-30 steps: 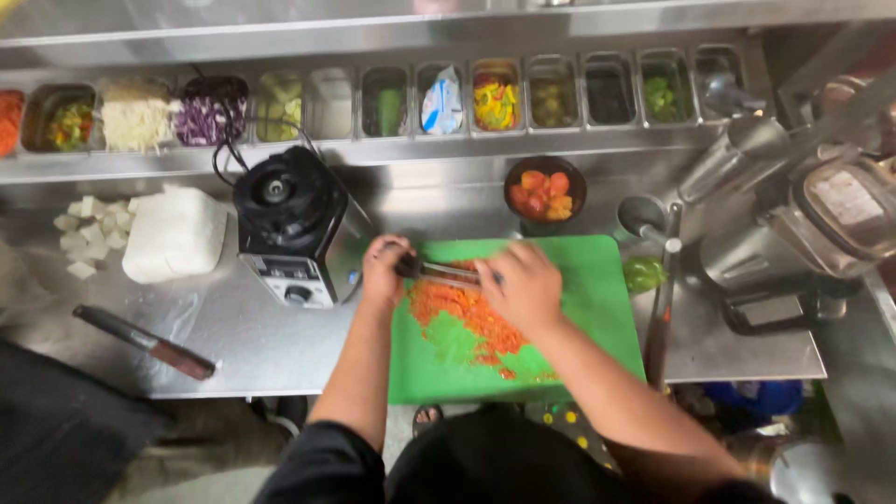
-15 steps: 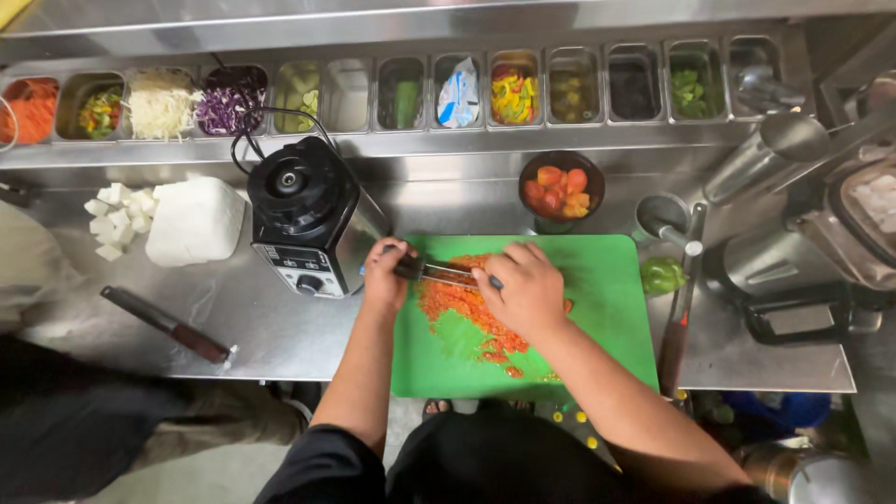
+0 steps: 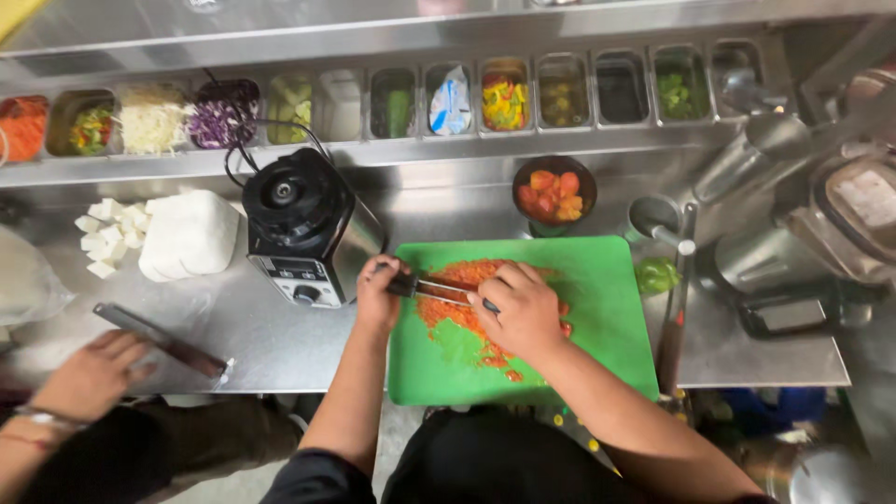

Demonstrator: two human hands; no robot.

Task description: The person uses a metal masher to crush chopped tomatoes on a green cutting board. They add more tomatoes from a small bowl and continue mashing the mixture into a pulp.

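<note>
Here, left hand (image 3: 377, 297) fingers closed round knife (image 3: 431, 288) handle, right hand (image 3: 519, 308) fingers flat on blade.

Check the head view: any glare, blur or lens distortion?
Head view: glare streaks on the steel counter and upper shelf; wide-angle bowing of the container rail; soft blur at the right edge around the blender jugs; hands and green cutting board fairly sharp.

A blender base (image 3: 303, 229) stands left of the cutting board (image 3: 607, 317), with a bowl (image 3: 554, 192) behind the board.
</note>
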